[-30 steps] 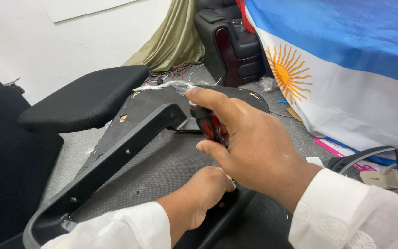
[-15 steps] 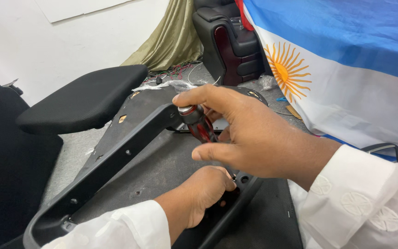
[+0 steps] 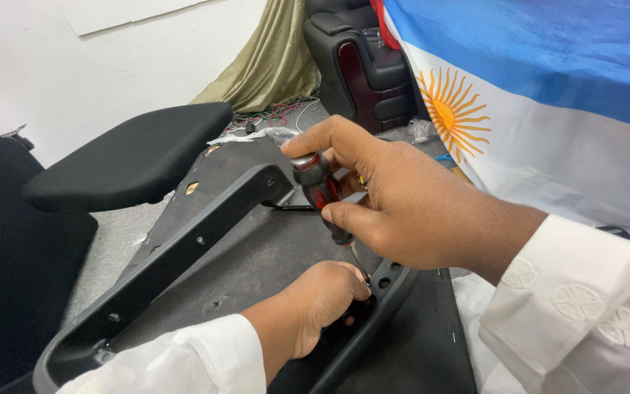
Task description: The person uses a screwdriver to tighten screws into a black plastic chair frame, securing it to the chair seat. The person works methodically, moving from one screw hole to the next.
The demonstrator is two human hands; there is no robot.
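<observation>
My right hand (image 3: 402, 201) is wrapped around a screwdriver (image 3: 322, 193) with a red and black handle, held nearly upright with its shaft pointing down. The tip meets the black plastic armrest bracket (image 3: 391, 281) beside my left hand. My left hand (image 3: 315, 303) is closed on the lower part of that bracket, fingers curled under it. Both sleeves are white. The bracket sits on the upturned underside of a black chair seat (image 3: 271, 248), whose other black arm frame (image 3: 184, 248) runs along the left.
A black padded seat cushion (image 3: 133, 157) lies to the left. A blue and white flag with a yellow sun (image 3: 519, 109) drapes on the right. A dark leather chair (image 3: 359, 66), olive cloth (image 3: 271, 58) and loose wires (image 3: 278, 113) lie behind.
My right hand has lifted and tilted the screwdriver more upright, its tip now at the bracket by my left hand. The view has shifted slightly; my left hand stays put.
</observation>
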